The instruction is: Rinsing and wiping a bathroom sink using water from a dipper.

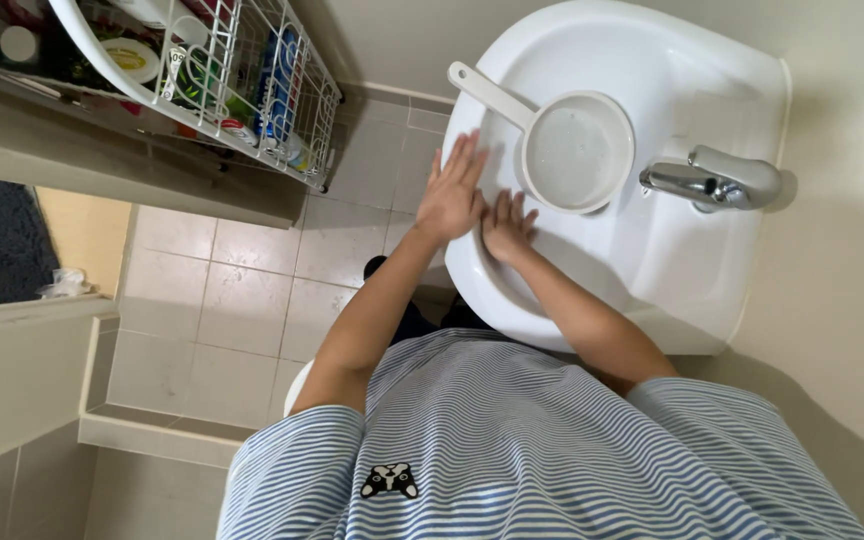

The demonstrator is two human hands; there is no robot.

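Tiled bathroom floor (pixel 242 300) below me, beige walls all round, and I'm standing right up against a white pedestal sink (pixel 652 270) in my blue striped shirt (pixel 512 450). Up in the corner hangs a white wire rack (pixel 252 80) stuffed with bottles and tubes, can't really make out which is which from here.

Sitting in the basin is a white plastic dipper (pixel 577 150), bowl up, looks like it has some water in it but honestly hard to tell. Its long handle (pixel 487 92) runs from the bowl diagonally away toward the sink's outer rim, away from the chrome faucet (pixel 717 180) on the far side.

Both hands are at the near rim, just beside the dipper. Left hand (pixel 452 190) is flat, fingers straight and close together, holding nothing, and it's the one nearer the handle, which lies just past my fingertips. Right hand (pixel 508 225) is splayed out flat on the basin, empty too, almost touching the bowl's edge.
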